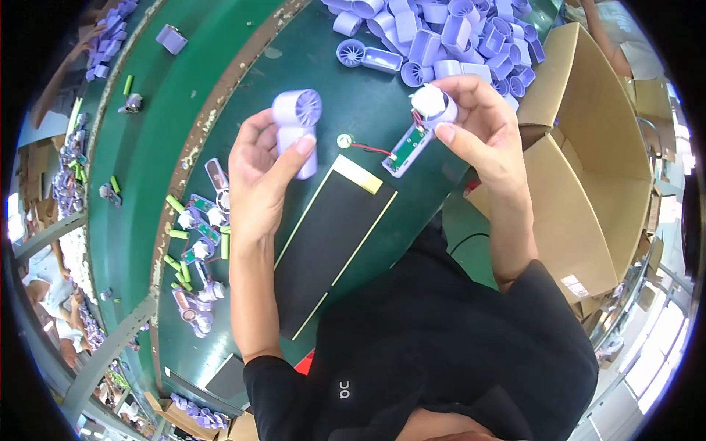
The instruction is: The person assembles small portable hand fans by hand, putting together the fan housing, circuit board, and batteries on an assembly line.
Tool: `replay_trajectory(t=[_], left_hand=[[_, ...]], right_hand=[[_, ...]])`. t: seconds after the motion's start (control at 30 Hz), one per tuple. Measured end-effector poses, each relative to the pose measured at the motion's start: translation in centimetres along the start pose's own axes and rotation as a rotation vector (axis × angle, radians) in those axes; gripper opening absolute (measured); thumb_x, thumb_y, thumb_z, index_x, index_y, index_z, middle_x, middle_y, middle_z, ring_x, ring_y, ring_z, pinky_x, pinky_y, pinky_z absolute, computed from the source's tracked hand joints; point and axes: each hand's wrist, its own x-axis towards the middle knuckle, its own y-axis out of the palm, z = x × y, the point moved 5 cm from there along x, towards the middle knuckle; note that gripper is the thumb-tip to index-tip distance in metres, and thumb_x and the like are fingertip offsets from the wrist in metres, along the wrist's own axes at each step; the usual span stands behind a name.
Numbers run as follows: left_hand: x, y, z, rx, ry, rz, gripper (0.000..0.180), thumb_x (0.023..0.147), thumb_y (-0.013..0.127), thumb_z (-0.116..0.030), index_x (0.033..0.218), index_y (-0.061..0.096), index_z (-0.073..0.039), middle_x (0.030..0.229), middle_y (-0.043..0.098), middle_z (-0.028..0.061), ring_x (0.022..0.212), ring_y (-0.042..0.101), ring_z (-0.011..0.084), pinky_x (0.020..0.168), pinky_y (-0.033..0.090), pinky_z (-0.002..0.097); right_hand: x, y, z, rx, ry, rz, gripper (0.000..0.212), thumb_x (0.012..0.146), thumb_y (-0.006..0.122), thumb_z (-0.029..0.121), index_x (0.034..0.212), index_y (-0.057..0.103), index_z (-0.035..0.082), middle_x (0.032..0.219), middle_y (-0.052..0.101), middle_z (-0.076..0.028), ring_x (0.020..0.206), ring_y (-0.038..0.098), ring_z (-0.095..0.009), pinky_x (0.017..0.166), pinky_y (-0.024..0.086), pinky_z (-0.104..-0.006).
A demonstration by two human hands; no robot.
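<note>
In both hands (pixel 254 165) (pixel 491 121), lilac casings (pixel 296 110) (pixel 445 112), green table (pixel 312 62)

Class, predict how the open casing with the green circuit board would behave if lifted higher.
The open casing in the right hand looks like moulded plastic, so probably stiff. Its round disc, on a thin red wire, would likely dangle. The green circuit board is uncovered, so perhaps fragile.
</note>
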Motion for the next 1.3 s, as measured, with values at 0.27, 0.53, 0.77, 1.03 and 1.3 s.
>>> replay_trajectory(t=[0.27,0.53,0.77,1.03,1.3], left_hand=[[-4.3,-1.6,4.2,-0.317,-0.121,-0.168,0.036,0.097,0.075,-0.011,0.129,0.064,0.0,0.099,0.067,0.0043,0.076,0.061,0.0096,0.059,0.043,0.0212],[-5.8,0.7,3.0,-0.261,-0.052,-0.064,0.041,0.111,0.052,-0.035,0.134,0.056,0.0,0.097,0.063,0.0044,0.084,0.058,0.0124,0.074,0.046,0.029],[-5.8,0.8,3.2,-0.19,0.072,-0.131,0.039,0.113,0.048,-0.036,0.131,0.053,-0.002,0.106,0.065,0.0067,0.09,0.062,0.0134,0.085,0.052,0.0316],[-5.8,2.4,2.8,-0.527,-0.008,0.008,0.071,0.11,0.029,-0.06,0.144,0.047,-0.001,0.115,0.061,0.0105,0.097,0.062,0.0217,0.083,0.052,0.0374],[-5.4,2.5,2.8,-0.527,0.031,0.089,0.069,0.111,0.029,-0.057,0.145,0.046,0.001,0.115,0.06,0.0119,0.095,0.06,0.0226,0.083,0.052,0.0395]], right_hand=[[0.7,1.2,0.5,-0.118,-0.089,0.116,0.045,0.086,0.073,-0.008,0.13,0.06,-0.004,0.124,0.066,-0.011,0.115,0.068,-0.02,0.102,0.054,-0.0341],[1.3,1.9,2.9,-0.109,-0.136,0.151,0.045,0.087,0.076,-0.006,0.128,0.059,-0.007,0.122,0.067,-0.013,0.112,0.068,-0.019,0.099,0.055,-0.0329],[1.5,2.8,4.1,0.03,-0.064,0.221,0.041,0.091,0.071,0.01,0.126,0.059,-0.008,0.109,0.073,-0.016,0.095,0.073,-0.018,0.088,0.058,-0.0309],[2.1,5.6,2.5,-0.022,0.061,0.212,0.029,0.096,0.074,0.007,0.118,0.063,-0.008,0.107,0.074,-0.016,0.088,0.073,-0.016,0.078,0.062,-0.0293],[1.8,6.0,2.4,0.025,0.078,0.258,0.027,0.096,0.073,0.007,0.116,0.064,-0.008,0.106,0.075,-0.016,0.084,0.072,-0.016,0.076,0.061,-0.0286]])
